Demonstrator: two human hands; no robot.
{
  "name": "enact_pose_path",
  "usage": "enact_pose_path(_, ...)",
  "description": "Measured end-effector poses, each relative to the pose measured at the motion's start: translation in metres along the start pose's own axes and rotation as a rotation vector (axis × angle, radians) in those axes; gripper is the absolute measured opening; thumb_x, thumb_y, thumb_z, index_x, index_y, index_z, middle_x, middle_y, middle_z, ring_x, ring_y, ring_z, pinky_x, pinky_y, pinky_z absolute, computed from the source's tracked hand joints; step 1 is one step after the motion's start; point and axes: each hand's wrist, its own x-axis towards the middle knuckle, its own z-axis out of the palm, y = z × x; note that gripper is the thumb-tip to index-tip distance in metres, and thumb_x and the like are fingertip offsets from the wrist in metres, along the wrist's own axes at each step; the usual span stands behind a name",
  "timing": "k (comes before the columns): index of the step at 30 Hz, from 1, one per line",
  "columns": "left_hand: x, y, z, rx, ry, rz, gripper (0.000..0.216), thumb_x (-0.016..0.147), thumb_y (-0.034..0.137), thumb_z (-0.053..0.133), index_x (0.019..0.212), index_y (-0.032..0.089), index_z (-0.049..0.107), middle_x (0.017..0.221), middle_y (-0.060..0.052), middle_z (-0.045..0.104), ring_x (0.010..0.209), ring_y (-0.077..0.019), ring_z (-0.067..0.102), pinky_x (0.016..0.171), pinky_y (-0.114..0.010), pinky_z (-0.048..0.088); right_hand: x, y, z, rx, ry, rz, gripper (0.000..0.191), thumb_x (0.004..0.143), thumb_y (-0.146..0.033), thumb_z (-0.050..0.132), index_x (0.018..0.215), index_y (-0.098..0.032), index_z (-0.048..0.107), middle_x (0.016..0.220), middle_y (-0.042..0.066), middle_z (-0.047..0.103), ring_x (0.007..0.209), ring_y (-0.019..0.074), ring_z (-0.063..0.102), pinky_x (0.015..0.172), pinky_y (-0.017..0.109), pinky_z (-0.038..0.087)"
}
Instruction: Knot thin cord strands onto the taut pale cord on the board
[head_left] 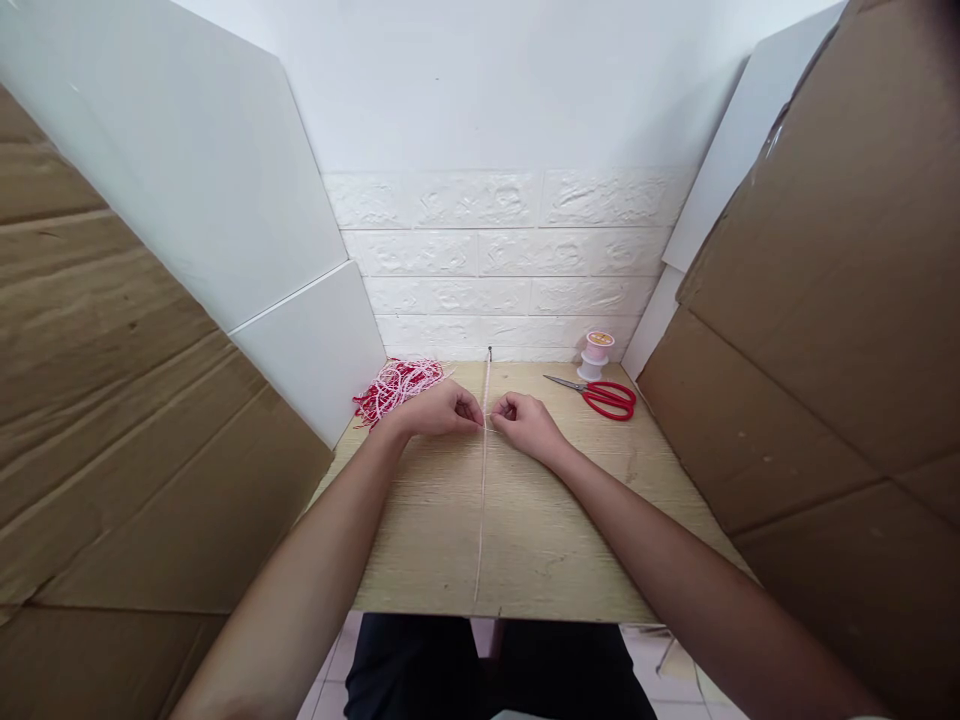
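A pale cord (482, 510) runs from a nail (490, 350) at the back of the wooden board down to the board's front edge. My left hand (448, 408) is at the cord's left side, thumb and fingertips pinched together on a thin light thread. On the other side my right hand (525, 422) pinches a thread too, close to the cord. The thin strands cross the cord between the two hands; how they are looped or knotted is too small to make out. The upper stretch of the cord looks thicker and pinkish.
Red and white braided cords (397, 388) lie heaped at the back left. Red-handled scissors (600, 395) rest at the back right, before stacked thread spools (596, 355). Cardboard walls (810, 330) flank the wooden board (420, 540), and a white brick-pattern wall (510, 250) closes the back.
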Motion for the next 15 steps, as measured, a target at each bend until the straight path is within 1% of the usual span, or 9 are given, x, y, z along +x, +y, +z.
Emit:
enact_pose_path(4, 0.0013, -0.0012, 0.0018, 0.005, 0.001, 0.003, 0.025, 0.073, 0.033, 0.071, 0.088, 0.014, 0.074, 0.078, -0.002, 0.069, 0.070, -0.0117, 0.061, 0.060, -0.019, 0.041, 0.0013, 0.0039, 0.0028, 0.057, 0.000, 0.014, 0.010, 0.076, -0.020, 0.060, 0.080, -0.017, 0.068, 0.077, 0.001, 0.069, 0.068, 0.0126, 0.058, 0.064, 0.023, 0.040)
enact_pose_path(9, 0.0017, -0.0006, 0.0028, 0.050, 0.009, 0.001, 0.023, 0.074, 0.033, 0.067, 0.088, 0.015, 0.073, 0.076, -0.001, 0.067, 0.068, -0.0107, 0.058, 0.058, -0.019, 0.040, 0.0035, 0.0077, 0.0034, 0.176, -0.010, 0.011, 0.012, 0.077, -0.018, 0.059, 0.085, -0.016, 0.068, 0.079, 0.001, 0.068, 0.068, 0.0122, 0.058, 0.063, 0.023, 0.041)
enact_pose_path(15, 0.0017, 0.0022, 0.0050, 0.120, 0.011, -0.022, 0.022, 0.073, 0.030, 0.061, 0.088, 0.016, 0.071, 0.079, -0.001, 0.067, 0.066, -0.0107, 0.056, 0.056, -0.019, 0.038, 0.0055, 0.0071, -0.0031, 0.297, 0.009, 0.027, 0.015, 0.076, -0.017, 0.058, 0.087, -0.014, 0.066, 0.072, -0.001, 0.063, 0.064, 0.0116, 0.055, 0.062, 0.023, 0.041)
